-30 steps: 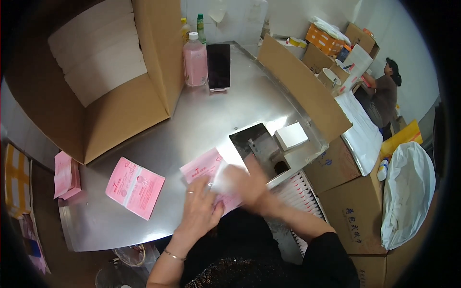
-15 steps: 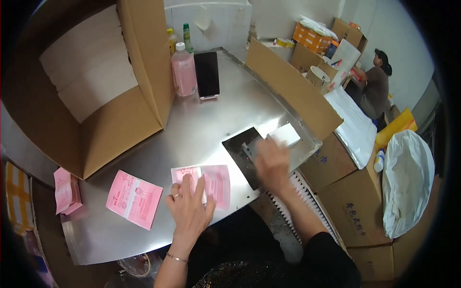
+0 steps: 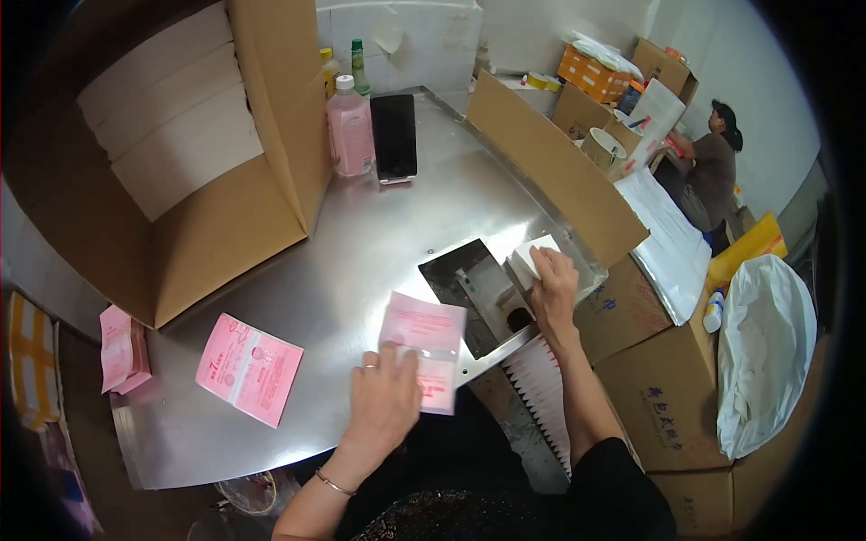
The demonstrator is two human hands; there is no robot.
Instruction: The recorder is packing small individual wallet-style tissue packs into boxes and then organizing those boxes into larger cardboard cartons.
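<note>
The left hand (image 3: 386, 397) lay over a pink packet (image 3: 424, 317) at the surface's (image 3: 361, 252) near edge, its grip unclear; the right hand (image 3: 555, 281) clasped a white block (image 3: 523, 256), seemingly placed for easy reach.

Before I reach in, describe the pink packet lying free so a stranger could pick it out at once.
Find the big open cardboard box, then the metal table below it in the picture. There, between a pink bundle and the left hand, lies the flat pink packet. Unlike the other packet, at that hand, it is untouched.
</note>
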